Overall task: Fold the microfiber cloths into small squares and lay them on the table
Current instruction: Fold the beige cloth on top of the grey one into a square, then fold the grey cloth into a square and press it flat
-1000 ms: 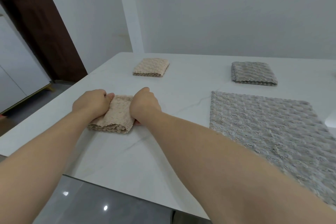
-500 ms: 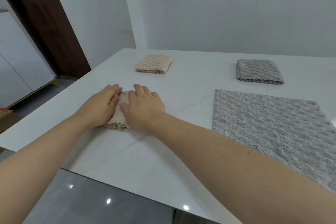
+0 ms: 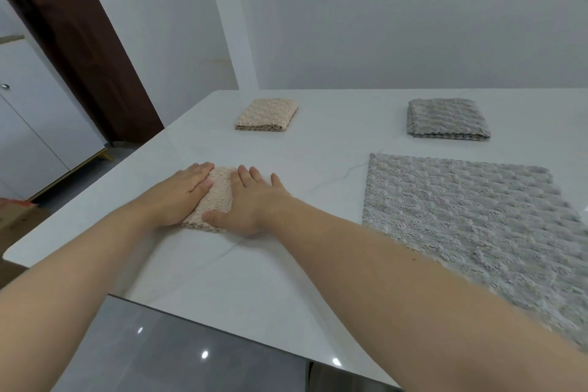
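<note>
A folded beige cloth (image 3: pixel 218 197) lies on the white table (image 3: pixel 318 162) near its left edge. My left hand (image 3: pixel 181 192) rests flat on the cloth's left side, fingers stretched out. My right hand (image 3: pixel 251 200) presses flat on its right side, thumb at the cloth's near edge. Only a narrow strip of the cloth shows between the two hands. A large grey cloth (image 3: pixel 471 219) lies unfolded on the right. Farther back sit a folded beige cloth (image 3: pixel 267 114) and a folded grey cloth (image 3: pixel 447 119).
A white wall runs behind the table. A dark brown door frame (image 3: pixel 79 41) and white cabinets (image 3: pixel 28 124) stand to the left. The table's near edge borders a glossy grey floor (image 3: pixel 178 350).
Both hands have uncurled from gripping the beige cloth's sides to lying flat on top of it, pressing it down. The view has shifted slightly.
</note>
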Available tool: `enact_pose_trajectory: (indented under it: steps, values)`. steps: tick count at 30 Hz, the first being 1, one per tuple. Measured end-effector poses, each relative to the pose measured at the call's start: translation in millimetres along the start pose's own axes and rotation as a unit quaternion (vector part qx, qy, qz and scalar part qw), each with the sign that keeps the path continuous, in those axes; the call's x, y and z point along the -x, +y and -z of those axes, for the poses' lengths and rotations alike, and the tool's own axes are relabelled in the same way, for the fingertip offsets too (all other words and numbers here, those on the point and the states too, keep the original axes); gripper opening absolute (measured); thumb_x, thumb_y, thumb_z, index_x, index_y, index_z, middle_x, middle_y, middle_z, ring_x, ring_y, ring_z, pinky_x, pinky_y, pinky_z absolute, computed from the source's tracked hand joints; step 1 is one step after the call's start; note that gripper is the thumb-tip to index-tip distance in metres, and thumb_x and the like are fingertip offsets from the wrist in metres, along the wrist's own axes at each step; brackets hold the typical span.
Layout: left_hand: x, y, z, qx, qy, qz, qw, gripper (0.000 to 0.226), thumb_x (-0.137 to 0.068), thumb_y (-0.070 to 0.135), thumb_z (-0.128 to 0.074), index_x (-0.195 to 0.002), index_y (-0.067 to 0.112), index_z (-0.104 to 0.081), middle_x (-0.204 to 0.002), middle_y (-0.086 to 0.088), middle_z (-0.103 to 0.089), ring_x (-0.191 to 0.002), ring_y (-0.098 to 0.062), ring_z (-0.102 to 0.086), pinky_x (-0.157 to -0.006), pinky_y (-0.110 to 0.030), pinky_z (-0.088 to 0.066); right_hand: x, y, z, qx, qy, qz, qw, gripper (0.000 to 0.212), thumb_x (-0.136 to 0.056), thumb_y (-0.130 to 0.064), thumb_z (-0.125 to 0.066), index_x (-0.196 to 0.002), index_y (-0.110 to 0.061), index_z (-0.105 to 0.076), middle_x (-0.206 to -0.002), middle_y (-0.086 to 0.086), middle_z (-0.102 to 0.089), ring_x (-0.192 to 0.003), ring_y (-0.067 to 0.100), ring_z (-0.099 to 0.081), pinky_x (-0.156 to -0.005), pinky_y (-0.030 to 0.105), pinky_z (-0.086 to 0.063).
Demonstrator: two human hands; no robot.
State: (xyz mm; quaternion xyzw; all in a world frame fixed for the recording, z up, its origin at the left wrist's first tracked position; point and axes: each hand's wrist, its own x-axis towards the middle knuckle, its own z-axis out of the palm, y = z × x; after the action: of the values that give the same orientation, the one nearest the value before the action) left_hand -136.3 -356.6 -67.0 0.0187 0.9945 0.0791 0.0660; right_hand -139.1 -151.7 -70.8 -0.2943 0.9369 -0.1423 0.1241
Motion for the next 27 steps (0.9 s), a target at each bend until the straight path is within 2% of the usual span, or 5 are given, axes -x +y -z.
enact_pose_trajectory:
  steps: [4, 7, 13, 16, 27]
  values:
    - [-3.6, 17.5, 20.3, -0.058, 0.001, 0.034, 0.998, 0.058, -0.109, 0.042, -0.018, -0.162, 0.019, -0.013, -0.17, 0.001, -0.009, -0.156, -0.011, -0.006, -0.125, -0.033, 0.003, 17.6, 11.1, 21.0, -0.03, 0.014, 0.006, 0.999, 0.093, -0.097, -0.073, -0.025, -0.163, -0.013, 0.001, -0.171, 0.003, 0.005, -0.157, 0.019, 0.007, -0.126, 0.051, 0.001]
    - [-1.8, 56.7, 26.2, -0.029, 0.081, 0.001, 0.996, 0.055, -0.11, 0.036, -0.022, -0.161, 0.014, -0.023, -0.168, -0.003, -0.017, -0.155, -0.013, -0.012, -0.126, -0.033, -0.001, 40.5, 40.7, 47.1, -0.025, 0.051, 0.001, 0.998, 0.077, -0.103, -0.062, -0.023, -0.159, -0.009, -0.024, -0.166, 0.008, -0.024, -0.154, 0.025, -0.019, -0.123, 0.048, -0.02]
    - [-1.9, 170.7, 17.1, -0.037, 0.095, -0.088, 0.991, 0.049, -0.11, 0.028, -0.027, -0.157, 0.016, -0.032, -0.166, -0.001, -0.026, -0.154, -0.017, -0.02, -0.124, -0.029, -0.005, 107.9, 103.8, 79.3, -0.056, 0.136, -0.029, 0.989, 0.056, -0.107, -0.053, -0.028, -0.134, -0.018, -0.063, -0.121, 0.003, -0.069, -0.117, 0.024, -0.06, -0.098, 0.038, -0.048]
    - [-10.2, 217.4, 7.8, -0.046, 0.079, -0.14, 0.986, 0.044, -0.109, 0.028, -0.029, -0.151, 0.022, -0.04, -0.157, 0.003, -0.041, -0.144, -0.023, -0.038, -0.121, -0.035, -0.022, 146.7, 130.1, 89.8, -0.085, 0.177, -0.046, 0.979, 0.051, -0.106, -0.053, -0.033, -0.122, -0.022, -0.07, -0.085, -0.005, -0.068, -0.084, 0.017, -0.064, -0.079, 0.034, -0.054]
    - [-39.8, 345.7, -27.0, 0.006, 0.067, -0.178, 0.982, 0.042, -0.103, 0.018, -0.043, -0.143, 0.019, -0.055, -0.15, -0.002, -0.052, -0.137, -0.024, -0.048, -0.112, -0.039, -0.041, 238.1, 271.7, 106.8, -0.009, 0.241, -0.247, 0.938, 0.032, -0.101, -0.032, -0.045, -0.102, -0.015, -0.072, -0.102, 0.004, -0.071, -0.091, 0.026, -0.065, -0.08, 0.041, -0.058]
